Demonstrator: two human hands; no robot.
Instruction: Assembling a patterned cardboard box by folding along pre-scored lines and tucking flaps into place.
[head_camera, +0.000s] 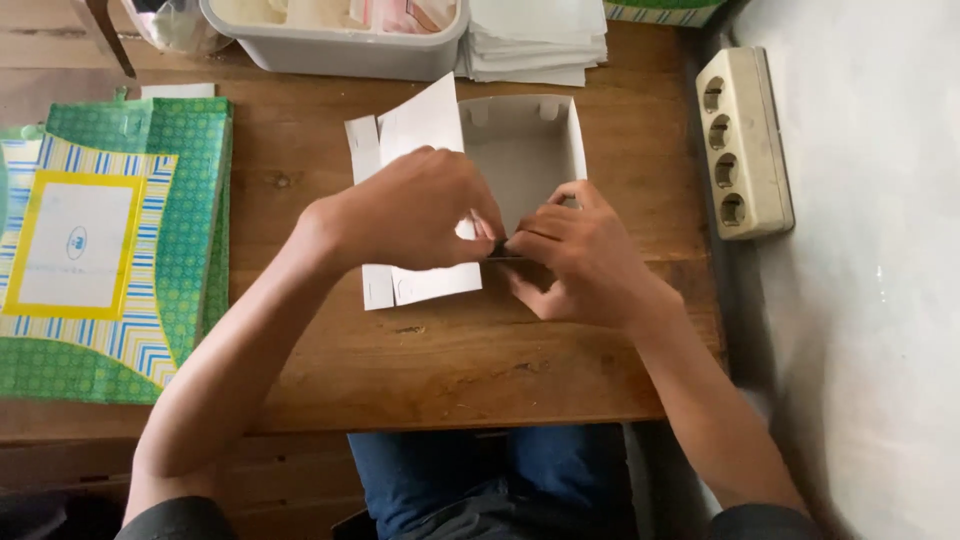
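Worn wooden table (450, 360), pale wall right; both hands (420, 210) (585, 260) pinch white card box (520, 150) at centre frame.

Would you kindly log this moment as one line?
left hand: on box flap | right hand: pinching near wall | white cardboard box: half-folded, on wooden table

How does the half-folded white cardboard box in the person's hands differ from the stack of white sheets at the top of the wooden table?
The white cardboard box is partly erected, walls standing and one flap lying open to its left; the stack of white sheets lies flat. The left hand and right hand pinch the box's near edge; nothing touches the stack. The box sits mid-table, the stack at the far edge beside a grey plastic tub. Both are plain white.
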